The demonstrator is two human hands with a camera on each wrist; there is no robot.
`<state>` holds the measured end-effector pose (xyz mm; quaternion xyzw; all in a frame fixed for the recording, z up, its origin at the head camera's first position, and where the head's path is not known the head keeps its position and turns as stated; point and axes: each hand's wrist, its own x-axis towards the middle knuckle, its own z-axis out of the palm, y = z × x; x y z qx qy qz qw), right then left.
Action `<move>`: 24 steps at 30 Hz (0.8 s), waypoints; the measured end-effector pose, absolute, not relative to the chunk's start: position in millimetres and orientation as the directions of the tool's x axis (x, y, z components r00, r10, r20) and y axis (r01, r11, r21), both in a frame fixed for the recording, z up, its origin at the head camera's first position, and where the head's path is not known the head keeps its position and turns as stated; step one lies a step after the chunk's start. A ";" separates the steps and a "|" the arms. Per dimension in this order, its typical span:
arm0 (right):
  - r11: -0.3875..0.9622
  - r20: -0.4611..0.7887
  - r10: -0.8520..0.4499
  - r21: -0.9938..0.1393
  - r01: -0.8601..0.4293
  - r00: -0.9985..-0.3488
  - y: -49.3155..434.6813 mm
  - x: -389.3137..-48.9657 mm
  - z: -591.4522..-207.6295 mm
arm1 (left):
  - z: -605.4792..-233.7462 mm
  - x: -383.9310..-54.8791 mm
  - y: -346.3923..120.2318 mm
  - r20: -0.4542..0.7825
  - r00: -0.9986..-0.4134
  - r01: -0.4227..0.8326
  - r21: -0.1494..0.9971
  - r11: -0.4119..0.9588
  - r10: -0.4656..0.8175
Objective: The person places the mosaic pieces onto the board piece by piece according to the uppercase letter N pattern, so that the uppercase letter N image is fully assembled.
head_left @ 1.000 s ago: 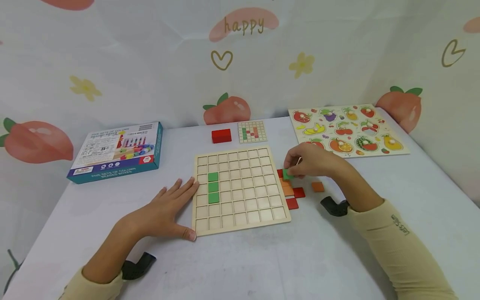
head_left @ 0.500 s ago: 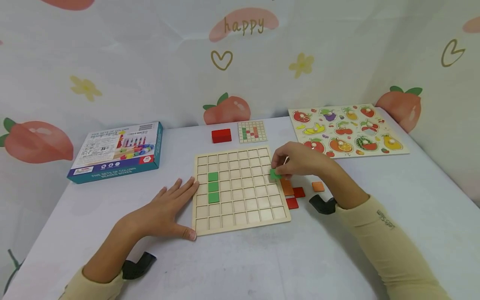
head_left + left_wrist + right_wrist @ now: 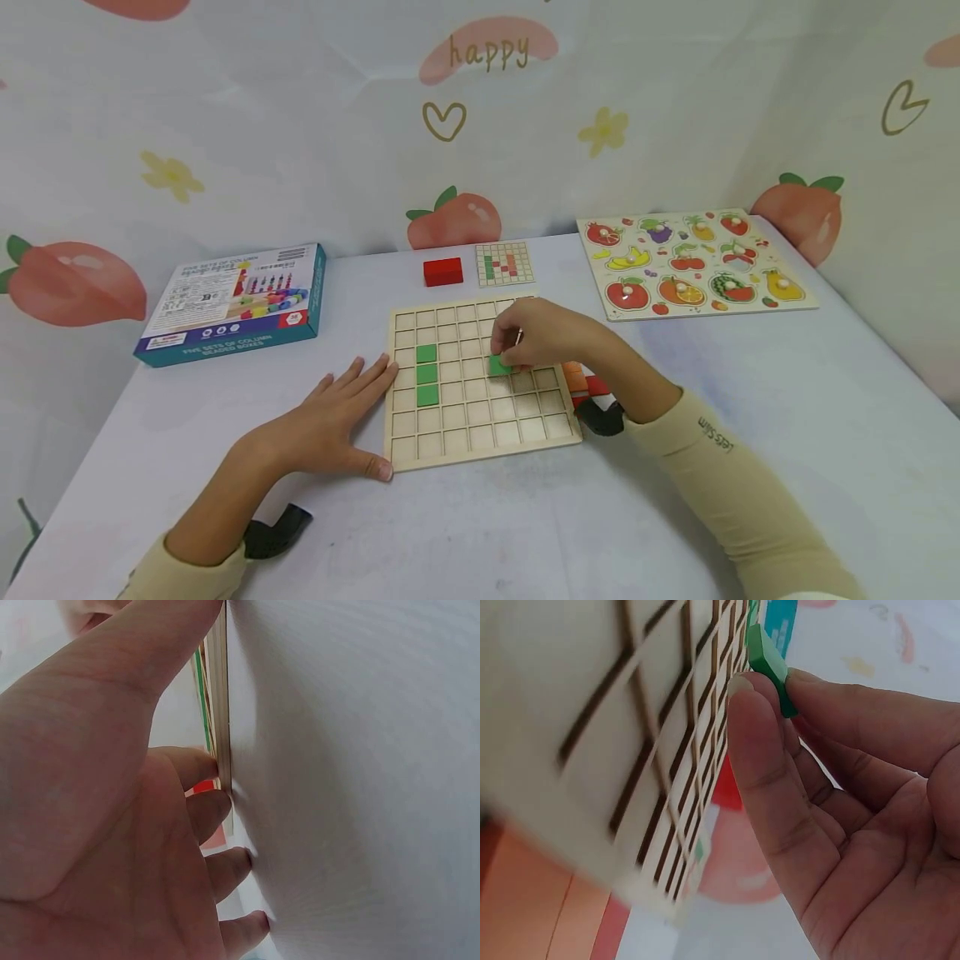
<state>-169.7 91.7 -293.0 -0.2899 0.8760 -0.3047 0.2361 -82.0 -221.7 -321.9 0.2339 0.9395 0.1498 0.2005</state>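
Observation:
My right hand (image 3: pixel 543 333) pinches a green square tile (image 3: pixel 769 667) between thumb and fingers, over the right-hand part of a wooden grid board (image 3: pixel 457 433). Three green tiles (image 3: pixel 427 374) sit stacked in one column toward the board's left side. My left hand (image 3: pixel 326 425) lies with spread, straight fingers against the board's left edge; in the left wrist view its fingertips (image 3: pixel 217 799) touch that edge and the white table. Orange tiles (image 3: pixel 574 377) and a red tile (image 3: pixel 597 385) lie by the board's right edge, partly hidden by my right wrist.
Behind the board are a red block (image 3: pixel 442 272) and a small pattern card (image 3: pixel 504 264) with coloured squares. A boxed toy set (image 3: pixel 236 300) lies at the back left. A fruit peg puzzle (image 3: pixel 697 265) lies at the back right.
My right hand has carried the green tile leftward from the loose tiles at the board's right edge to over the grid. The left hand has stayed in place.

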 end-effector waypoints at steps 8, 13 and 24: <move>0.605 -0.207 -0.711 -0.667 -0.435 -0.672 61.3 -161.9 -294.5 | -322.8 -82.4 -221.9 -0.315 -0.809 0.377 0.370 0.849 0.496; 0.595 -0.219 -0.725 -0.676 -0.434 -0.653 43.7 -155.8 -296.9 | -323.1 -82.4 -222.5 -0.321 -0.807 0.371 0.377 0.849 0.496; 0.571 -0.203 -0.762 -0.660 -0.489 -0.615 16.0 -146.4 -302.8 | -322.8 -82.8 -223.4 -0.304 -0.802 0.389 0.387 0.836 0.514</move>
